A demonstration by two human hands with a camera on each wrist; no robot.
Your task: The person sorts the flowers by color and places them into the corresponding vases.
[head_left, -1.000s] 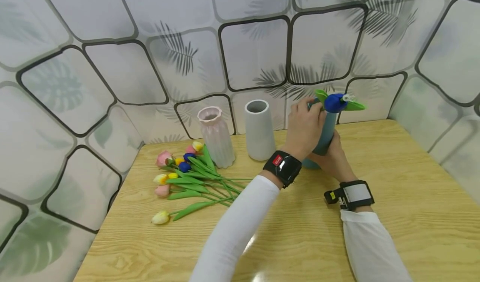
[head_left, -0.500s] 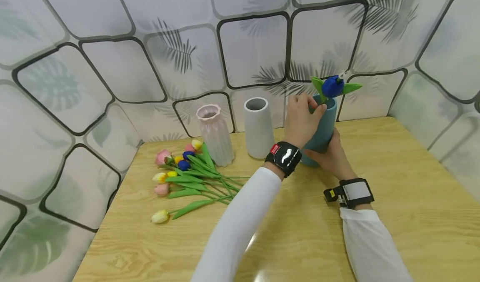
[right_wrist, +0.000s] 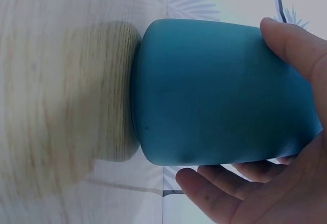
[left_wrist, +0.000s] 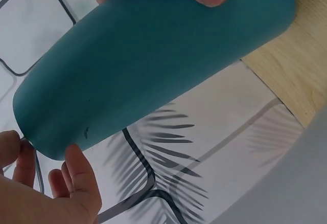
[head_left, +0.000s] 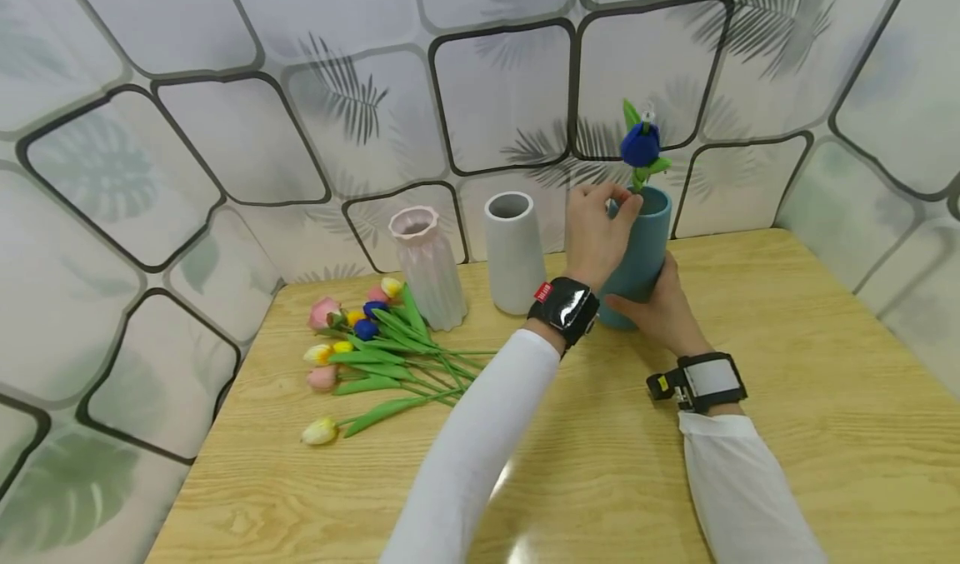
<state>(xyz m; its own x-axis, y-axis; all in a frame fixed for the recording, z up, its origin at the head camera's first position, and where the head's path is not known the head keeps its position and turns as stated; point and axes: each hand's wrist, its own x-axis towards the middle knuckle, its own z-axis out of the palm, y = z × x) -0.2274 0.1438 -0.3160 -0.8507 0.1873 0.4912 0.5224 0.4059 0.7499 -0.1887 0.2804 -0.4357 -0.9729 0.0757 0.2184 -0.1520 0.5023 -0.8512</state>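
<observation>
A teal vase (head_left: 637,256) stands on the table at the right in the head view. My right hand (head_left: 667,307) grips its lower side; in the right wrist view the thumb (right_wrist: 291,40) lies on one side and the fingers on the other. From its mouth rises a blue tulip (head_left: 641,144) with green leaves. My left hand (head_left: 597,235) is at the rim, its thumb and index finger pinching the stem just below the leaves. In the left wrist view my left hand (left_wrist: 56,188) is at the rim; the stem inside the vase is hidden.
A white vase (head_left: 516,256) and a pink fluted vase (head_left: 431,277) stand left of the teal one. Several loose tulips (head_left: 390,364), pink, yellow, white and blue, lie on the wooden table (head_left: 300,497) at the left. A patterned backdrop (head_left: 510,106) rises close behind.
The blue tulip has swung from leaning right and low over the rim to nearly upright above the vase. My left fingers have shifted slightly left and down with it. The right hand keeps its grip.
</observation>
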